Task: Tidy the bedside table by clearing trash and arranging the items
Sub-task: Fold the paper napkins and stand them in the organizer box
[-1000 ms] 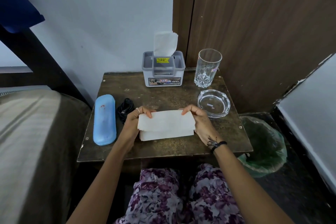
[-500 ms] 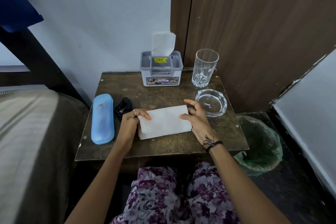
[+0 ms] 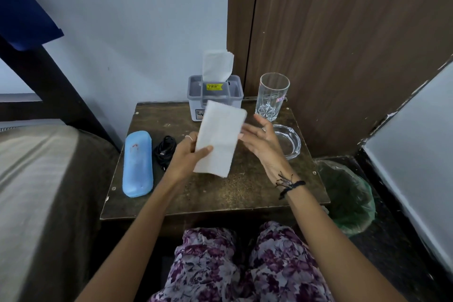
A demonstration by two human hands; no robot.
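My left hand [image 3: 187, 154] holds a folded white tissue [image 3: 220, 138] lifted above the middle of the dark wooden bedside table [image 3: 220, 193], thumb on its lower left edge. The tissue stands tilted, its top corner in front of the grey tissue box [image 3: 215, 92]. My right hand [image 3: 261, 141] hovers just right of the tissue with fingers spread, holding nothing. A blue case [image 3: 137, 163] lies along the table's left side, with a coiled black cable [image 3: 165, 151] beside it. A drinking glass [image 3: 272, 95] and a glass ashtray [image 3: 288, 141] stand at the right.
A bin lined with a green bag [image 3: 348, 197] stands on the floor right of the table. A bed [image 3: 36, 191] runs along the left. A wooden door [image 3: 343, 44] and wall close off the back. My floral-trousered knees are under the table's front edge.
The tissue lay flat under both hands; now my left hand has lifted it and turned it upright, and my right hand has let go and opened.
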